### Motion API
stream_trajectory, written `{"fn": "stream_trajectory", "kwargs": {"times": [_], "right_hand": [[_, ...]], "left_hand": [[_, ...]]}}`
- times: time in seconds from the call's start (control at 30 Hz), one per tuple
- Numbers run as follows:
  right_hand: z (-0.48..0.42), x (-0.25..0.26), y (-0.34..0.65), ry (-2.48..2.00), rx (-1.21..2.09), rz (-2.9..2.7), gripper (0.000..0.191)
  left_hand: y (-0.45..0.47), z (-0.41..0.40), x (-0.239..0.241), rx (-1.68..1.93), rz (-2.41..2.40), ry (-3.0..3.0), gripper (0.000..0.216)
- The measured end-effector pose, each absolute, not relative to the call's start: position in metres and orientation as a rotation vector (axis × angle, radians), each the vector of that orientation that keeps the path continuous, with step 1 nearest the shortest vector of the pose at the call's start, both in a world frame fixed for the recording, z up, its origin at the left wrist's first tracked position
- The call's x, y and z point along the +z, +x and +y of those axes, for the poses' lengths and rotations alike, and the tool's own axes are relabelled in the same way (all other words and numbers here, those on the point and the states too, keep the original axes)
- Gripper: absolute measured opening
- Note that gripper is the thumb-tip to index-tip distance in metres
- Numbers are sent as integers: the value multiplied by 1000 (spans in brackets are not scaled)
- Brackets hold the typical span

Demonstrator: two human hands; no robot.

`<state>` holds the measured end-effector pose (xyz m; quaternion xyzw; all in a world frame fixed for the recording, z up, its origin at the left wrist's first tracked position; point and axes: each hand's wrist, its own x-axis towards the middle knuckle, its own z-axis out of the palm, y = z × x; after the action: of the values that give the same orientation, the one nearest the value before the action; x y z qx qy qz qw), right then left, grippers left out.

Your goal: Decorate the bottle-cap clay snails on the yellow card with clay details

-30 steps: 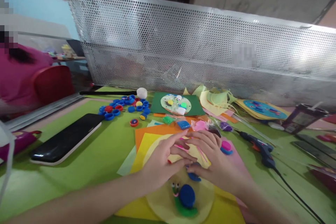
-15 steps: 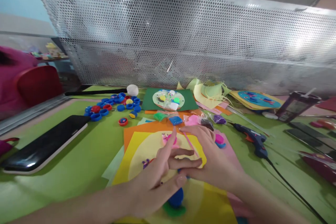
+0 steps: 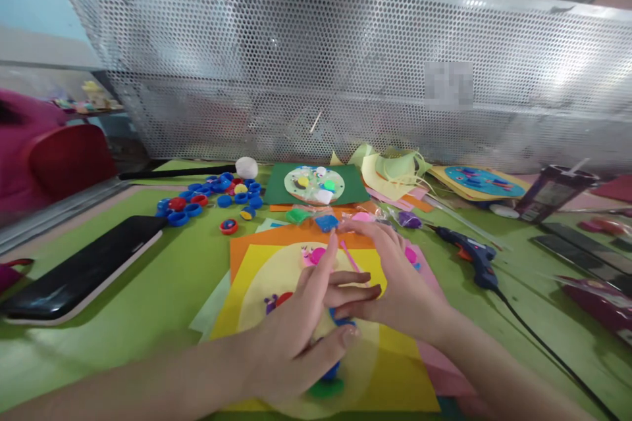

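Over a pale yellow disc [image 3: 257, 289] on a yellow sheet [image 3: 399, 375], my left hand [image 3: 301, 322] has its fingers stretched out and its thumb apart. My right hand [image 3: 395, 276] meets it from the other side, fingers spread and curved, thumb close to the left palm. Nothing shows between them, though the left palm is partly hidden. Around the hands, the disc carries a pink snail-like figure [image 3: 315, 255], a red and purple figure [image 3: 277, 302] and blue and green clay pieces [image 3: 326, 387], partly covered. A thin pink stick [image 3: 349, 255] lies behind the fingers.
Bagged clay lumps [image 3: 326, 223] lie behind the sheet. Bottle caps [image 3: 197, 200] and a phone [image 3: 89, 266] are at left. On the right are a corded glue gun [image 3: 469, 253] and a dark cup [image 3: 548, 194]. A perforated metal panel [image 3: 296, 66] stands at the back.
Both hands have shifted slightly against the sheet, uncovering more of the red and purple figure. The camera view has also moved a little. Finger poses are nearly the same.
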<state>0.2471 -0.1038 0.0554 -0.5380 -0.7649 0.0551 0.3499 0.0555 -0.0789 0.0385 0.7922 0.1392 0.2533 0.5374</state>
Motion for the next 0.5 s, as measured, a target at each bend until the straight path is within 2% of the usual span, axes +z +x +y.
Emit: {"fn": "stream_trajectory", "kwargs": {"times": [0.37,0.5], "right_hand": [[-101,57,246,-1361,142,-2093,94],[-101,59,254,-1382,102,-2063,86]], "left_hand": [[54,-79,42,580,378,1949,77],[56,-81,48,570,472,1802,75]]}}
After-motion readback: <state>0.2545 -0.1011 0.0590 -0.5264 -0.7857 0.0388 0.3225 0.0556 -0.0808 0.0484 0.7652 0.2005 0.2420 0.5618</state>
